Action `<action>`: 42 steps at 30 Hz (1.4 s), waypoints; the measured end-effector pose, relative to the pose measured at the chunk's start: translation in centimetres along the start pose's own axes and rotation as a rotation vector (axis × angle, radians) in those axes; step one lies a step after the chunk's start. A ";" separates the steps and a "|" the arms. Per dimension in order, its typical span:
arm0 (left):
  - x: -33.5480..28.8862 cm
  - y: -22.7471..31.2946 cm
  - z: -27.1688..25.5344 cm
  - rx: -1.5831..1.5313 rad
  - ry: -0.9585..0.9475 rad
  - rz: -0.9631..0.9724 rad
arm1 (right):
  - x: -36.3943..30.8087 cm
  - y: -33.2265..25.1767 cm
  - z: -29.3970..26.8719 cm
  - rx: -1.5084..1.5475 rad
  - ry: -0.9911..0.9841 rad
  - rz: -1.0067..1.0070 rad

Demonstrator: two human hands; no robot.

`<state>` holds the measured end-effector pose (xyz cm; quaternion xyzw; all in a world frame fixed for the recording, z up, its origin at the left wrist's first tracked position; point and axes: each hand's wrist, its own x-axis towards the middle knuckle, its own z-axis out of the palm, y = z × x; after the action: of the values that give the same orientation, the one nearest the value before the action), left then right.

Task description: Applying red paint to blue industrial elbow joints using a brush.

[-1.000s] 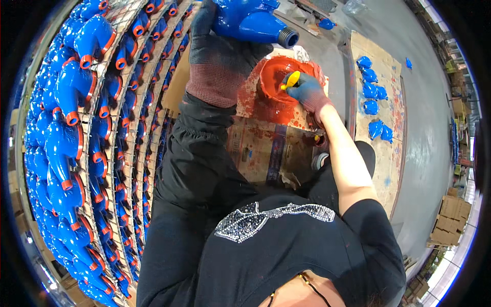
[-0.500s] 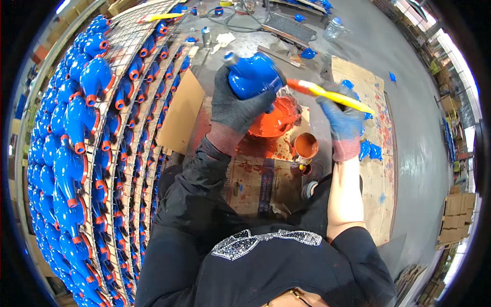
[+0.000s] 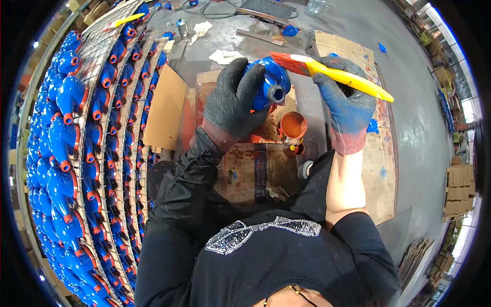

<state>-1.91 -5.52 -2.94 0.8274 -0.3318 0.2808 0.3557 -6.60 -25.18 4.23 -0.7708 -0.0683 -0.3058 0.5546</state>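
In my left hand [image 3: 232, 105], which wears a dark grey glove, is a glossy blue rounded metal casting [image 3: 279, 77]. Its short round spout points toward me, its opening dark and unpainted. My right hand [image 3: 348, 105], its glove stained blue, grips a paintbrush [image 3: 358, 82] by the yellow handle. The red-coated bristles lie at the casting's far right rim; whether they touch it I cannot tell. Below the casting, red paint [image 3: 262, 132] shows, mostly hidden by my left hand. Near it stand an orange-red paint cup [image 3: 294, 126] and a smaller cup [image 3: 297, 149].
On my left, a tiered wire rack [image 3: 105, 169] is packed with blue castings with red rims; another yellow brush [image 3: 125, 20] lies on top. A cardboard sheet [image 3: 166, 110] leans beside it. Paint-spotted cardboard [image 3: 386, 169] covers floor at right. A spray can [image 3: 182, 28] stands farther off.
The casting has turned in my left hand, so its spout now points toward me. The brush has come to the casting's far rim. My view has shifted slightly.
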 end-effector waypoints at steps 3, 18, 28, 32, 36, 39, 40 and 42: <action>0.3 0.1 -0.2 -0.038 0.047 -0.057 | -0.3 -0.6 -0.2 -0.052 0.018 0.052; 0.3 -0.1 -2.5 -1.960 0.038 -0.924 | -0.6 2.3 0.6 0.348 -0.099 -0.118; -1.2 0.3 -2.0 -2.411 0.146 -1.089 | -0.6 6.5 1.5 0.938 -0.093 0.147; -1.3 0.1 -2.2 -2.355 0.031 -0.974 | -0.2 8.9 1.6 0.990 -0.086 0.190; -1.2 0.2 -2.3 -2.513 0.012 -0.919 | 0.2 10.2 1.5 0.832 -0.060 0.255; -1.5 0.9 -2.3 -1.639 -0.183 -0.832 | 0.5 9.8 1.5 0.647 0.057 0.314; -1.7 1.3 -2.2 -1.097 -0.083 -0.601 | 0.4 9.4 1.3 0.647 0.012 0.294; -2.1 1.4 -2.0 -0.254 -0.009 -0.134 | 0.7 8.2 1.0 0.506 -0.043 0.263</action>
<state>-4.75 -3.98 -2.64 0.7973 -0.3101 0.2082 0.4741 -2.00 -27.54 -2.30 -0.6163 -0.0537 -0.1883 0.7627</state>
